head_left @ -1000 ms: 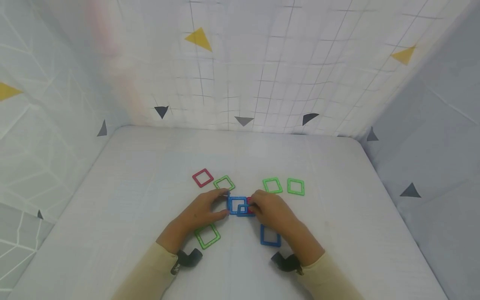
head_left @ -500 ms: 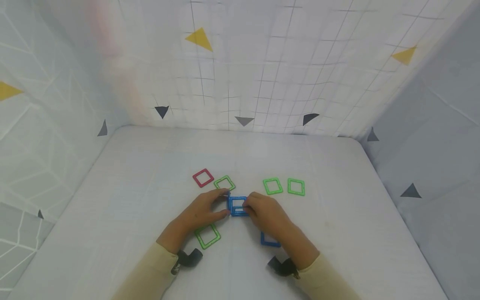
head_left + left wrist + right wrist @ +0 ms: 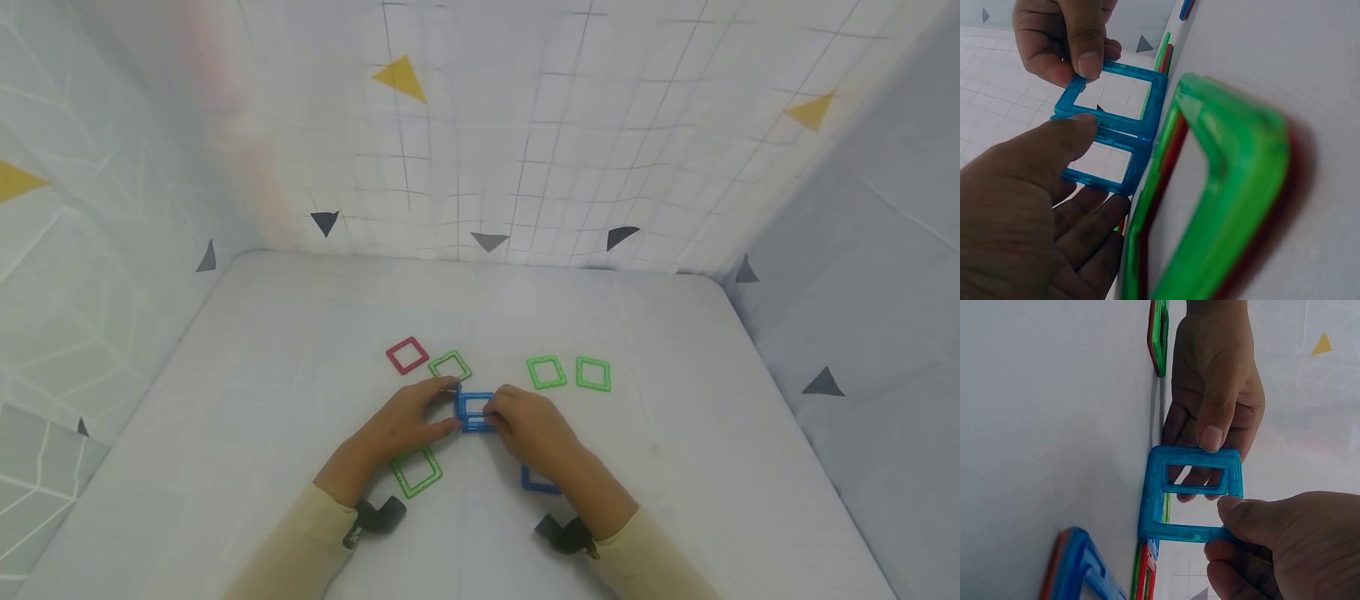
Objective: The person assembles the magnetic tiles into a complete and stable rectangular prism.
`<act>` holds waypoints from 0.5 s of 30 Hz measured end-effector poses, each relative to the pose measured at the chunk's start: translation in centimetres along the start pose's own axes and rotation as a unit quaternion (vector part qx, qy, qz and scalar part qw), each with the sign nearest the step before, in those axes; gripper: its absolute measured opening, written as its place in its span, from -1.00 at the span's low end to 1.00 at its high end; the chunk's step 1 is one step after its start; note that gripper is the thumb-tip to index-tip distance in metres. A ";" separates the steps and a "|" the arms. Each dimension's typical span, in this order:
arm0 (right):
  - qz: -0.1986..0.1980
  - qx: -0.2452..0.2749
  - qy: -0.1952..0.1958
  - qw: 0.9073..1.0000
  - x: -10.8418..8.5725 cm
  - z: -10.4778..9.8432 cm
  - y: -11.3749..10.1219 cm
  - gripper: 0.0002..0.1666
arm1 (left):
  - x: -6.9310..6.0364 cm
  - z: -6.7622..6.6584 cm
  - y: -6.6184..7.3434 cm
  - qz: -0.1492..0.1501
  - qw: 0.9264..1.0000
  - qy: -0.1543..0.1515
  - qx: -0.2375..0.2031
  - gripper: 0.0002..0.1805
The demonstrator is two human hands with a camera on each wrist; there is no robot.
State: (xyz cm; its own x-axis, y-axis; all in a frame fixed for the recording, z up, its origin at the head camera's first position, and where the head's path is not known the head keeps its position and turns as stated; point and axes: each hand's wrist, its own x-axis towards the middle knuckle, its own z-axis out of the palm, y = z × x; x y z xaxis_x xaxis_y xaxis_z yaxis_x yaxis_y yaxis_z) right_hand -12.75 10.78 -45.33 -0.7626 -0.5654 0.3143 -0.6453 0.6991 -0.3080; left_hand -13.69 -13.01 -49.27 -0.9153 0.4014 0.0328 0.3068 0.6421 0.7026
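Blue square magnetic tiles [image 3: 477, 429] stand joined at the middle of the table, one lying flat and others upright. My left hand [image 3: 405, 421] holds an upright blue tile [image 3: 1138, 165] at its left side, thumb on one edge and fingers behind. With thumb and fingertips, my right hand [image 3: 536, 425] pinches the near upright blue tile [image 3: 1182, 534] by its right edge. In the left wrist view that tile meets the left-held one along a corner. A green tile [image 3: 434, 462] lies under my left wrist, and a blue tile [image 3: 542, 488] is partly covered by my right forearm.
Past the hands lie a red tile [image 3: 395, 363] and a green tile [image 3: 462, 360] on the left, and green tiles [image 3: 551, 385] on the right. Black wrist cameras [image 3: 381, 515] jut from the cuffs. Patterned cloth walls [image 3: 570, 167] close in the table's back and sides.
My right hand has moved left, bringing its blue tile up to the left-held one. The hand now hides the red piece seen beside the flat blue tile. The left hand has stayed put.
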 end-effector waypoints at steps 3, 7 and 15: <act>-0.007 0.002 0.000 1.000 0.0 0.0 0.1 -0.88 | 0.0 0.0 0.0 -0.003 1.000 0.000 -0.003 -0.25; 0.006 0.005 -0.018 1.000 0.1 -0.1 0.2 -0.87 | 0.0 0.0 0.0 -0.008 1.000 -0.001 -0.005 -0.23; 0.041 0.021 -0.093 0.995 0.3 -0.9 0.5 -0.60 | 0.1 0.2 -0.2 -0.016 1.000 -0.012 0.007 -0.18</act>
State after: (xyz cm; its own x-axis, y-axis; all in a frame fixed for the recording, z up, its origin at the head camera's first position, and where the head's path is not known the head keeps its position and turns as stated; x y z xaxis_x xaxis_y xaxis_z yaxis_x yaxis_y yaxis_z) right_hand -13.27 11.42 -44.57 -0.8049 -0.5821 0.1157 -0.5795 0.7288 -0.3648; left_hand -13.79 -13.03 -49.54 -0.9183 0.3957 -0.0078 0.2806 0.6648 0.6923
